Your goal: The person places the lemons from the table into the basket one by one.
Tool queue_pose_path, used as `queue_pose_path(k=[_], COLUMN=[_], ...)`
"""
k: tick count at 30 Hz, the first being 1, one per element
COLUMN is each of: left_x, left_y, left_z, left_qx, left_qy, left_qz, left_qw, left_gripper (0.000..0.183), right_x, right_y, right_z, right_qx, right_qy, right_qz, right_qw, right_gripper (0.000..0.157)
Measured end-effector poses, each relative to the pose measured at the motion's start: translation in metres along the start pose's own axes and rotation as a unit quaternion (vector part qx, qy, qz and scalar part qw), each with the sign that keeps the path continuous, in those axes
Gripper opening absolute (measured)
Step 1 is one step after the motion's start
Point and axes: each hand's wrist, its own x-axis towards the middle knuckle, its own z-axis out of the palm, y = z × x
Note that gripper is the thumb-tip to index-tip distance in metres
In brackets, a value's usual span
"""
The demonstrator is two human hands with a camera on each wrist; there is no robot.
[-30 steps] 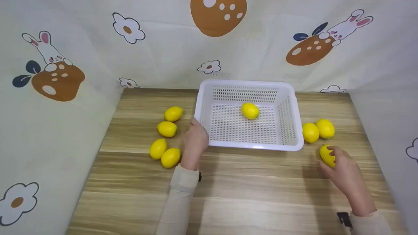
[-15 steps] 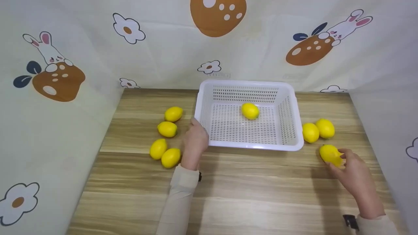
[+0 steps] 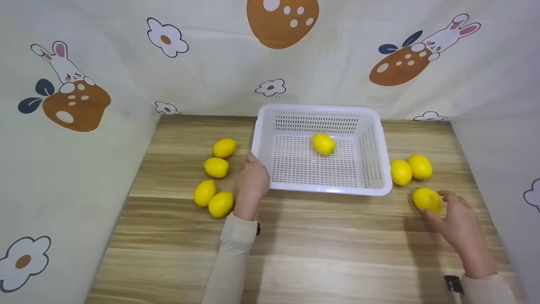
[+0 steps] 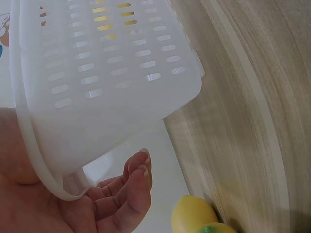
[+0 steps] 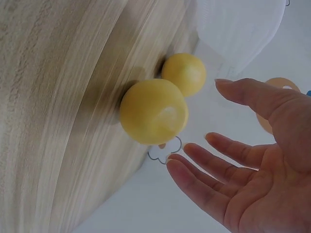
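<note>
A white perforated plastic basket (image 3: 320,191) stands at the back of the table with one yellow lemon (image 3: 323,144) inside. At its front left corner my left hand (image 3: 253,179) grips the rim; in the left wrist view the fingers (image 4: 133,194) curl beneath the edge. On the right, my right hand (image 3: 462,223) is beside a lemon (image 3: 426,200), its fingers spread. The right wrist view shows a gap between that hand (image 5: 257,165) and the nearest lemon (image 5: 153,112). Nothing is held in it.
Two lemons (image 3: 400,172) lie touching each other by the basket's right side. Several more lemons (image 3: 216,167) are on the wooden table (image 3: 320,253) to the left of my left hand. Patterned cloth (image 3: 211,63) walls the table at the back and both sides.
My right hand has drawn back a little to the right, uncovering more of the lemon, which stays on the table. The left hand and the basket look unmoved.
</note>
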Motion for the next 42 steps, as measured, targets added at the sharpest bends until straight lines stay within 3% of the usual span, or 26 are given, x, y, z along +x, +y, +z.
queue_pose_path(k=[25,42], left_x=[-0.001,-0.001], left_y=[0.001,0.0], left_z=[0.001,0.002], left_qx=[0.006,0.012], left_qy=[0.012,0.021], left_qz=[-0.002,0.011], left_qw=[0.9999,0.9997], left_gripper=[0.047,0.045], right_x=[0.034,0.041], right_y=[0.021,0.033], right_z=[0.014,0.026], right_qx=[0.012,0.032], right_qy=[-0.053,-0.074], right_qz=[0.009,0.014], right_qw=[0.998,0.997], right_gripper=[0.079,0.08])
